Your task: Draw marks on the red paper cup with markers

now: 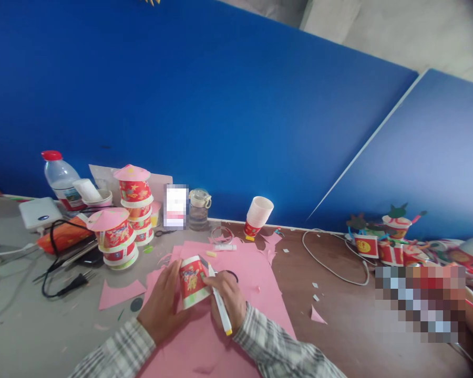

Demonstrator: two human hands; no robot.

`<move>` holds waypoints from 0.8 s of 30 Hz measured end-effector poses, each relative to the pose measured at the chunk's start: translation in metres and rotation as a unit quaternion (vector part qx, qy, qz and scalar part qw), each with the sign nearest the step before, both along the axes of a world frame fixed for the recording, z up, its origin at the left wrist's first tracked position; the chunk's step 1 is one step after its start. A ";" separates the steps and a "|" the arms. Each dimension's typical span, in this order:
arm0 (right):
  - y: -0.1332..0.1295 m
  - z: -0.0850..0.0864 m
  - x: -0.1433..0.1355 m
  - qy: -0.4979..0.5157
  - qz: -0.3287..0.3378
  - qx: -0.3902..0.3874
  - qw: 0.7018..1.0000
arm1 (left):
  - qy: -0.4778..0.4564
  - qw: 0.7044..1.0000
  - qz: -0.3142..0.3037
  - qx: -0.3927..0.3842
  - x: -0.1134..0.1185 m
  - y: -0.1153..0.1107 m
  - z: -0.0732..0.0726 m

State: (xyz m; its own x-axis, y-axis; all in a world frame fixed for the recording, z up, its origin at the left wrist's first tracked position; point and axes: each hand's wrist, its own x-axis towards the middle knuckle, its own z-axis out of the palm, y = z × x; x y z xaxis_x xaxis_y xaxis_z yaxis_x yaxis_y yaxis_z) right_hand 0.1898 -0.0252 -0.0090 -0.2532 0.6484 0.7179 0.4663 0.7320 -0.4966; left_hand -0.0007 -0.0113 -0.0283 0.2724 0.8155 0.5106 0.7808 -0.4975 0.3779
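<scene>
Left hand (163,302) is cupping a red paper cup (192,279), right pinching a white marker (222,311); cup is looking light, dentable, rim (197,302) probably offering firmest hold.

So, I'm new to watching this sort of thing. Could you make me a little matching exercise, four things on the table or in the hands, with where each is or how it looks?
Things:
1. Plastic bottle
2. Marker
3. Red patterned cup
4. Stack of paper cups

Places and looks:
A. Held in the left hand
B. Nested white rims above a red bottom
C. Topped with a red cap
D. In the right hand, its yellow end pointing down toward the wearer

Right pairs: 1-C, 2-D, 3-A, 4-B
</scene>
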 end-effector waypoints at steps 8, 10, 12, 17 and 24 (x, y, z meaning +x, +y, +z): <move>-0.006 0.012 0.003 -0.129 0.063 0.031 0.989 | 0.009 0.998 -0.035 0.043 0.002 -0.005 0.015; -0.007 0.013 0.003 -0.138 0.072 0.028 0.987 | -0.002 0.998 -0.025 0.054 0.005 -0.006 0.018; -0.008 0.013 0.002 -0.132 0.080 0.016 0.988 | -0.026 0.998 -0.012 0.059 0.007 -0.006 0.020; -0.011 0.018 0.001 0.011 0.093 -0.043 0.995 | -0.072 0.997 -0.015 0.030 0.009 -0.004 0.021; -0.011 0.034 0.001 0.201 0.115 -0.155 0.960 | -0.080 0.995 -0.028 0.042 0.008 -0.002 0.024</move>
State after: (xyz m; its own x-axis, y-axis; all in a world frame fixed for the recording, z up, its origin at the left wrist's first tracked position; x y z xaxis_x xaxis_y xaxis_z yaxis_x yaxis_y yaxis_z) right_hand 0.1905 -0.0362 0.0248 -0.1587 0.8062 0.5700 0.0346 0.5815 -0.8128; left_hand 0.0077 -0.0137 -0.0044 0.2261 0.7537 0.6171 0.6836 -0.5741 0.4507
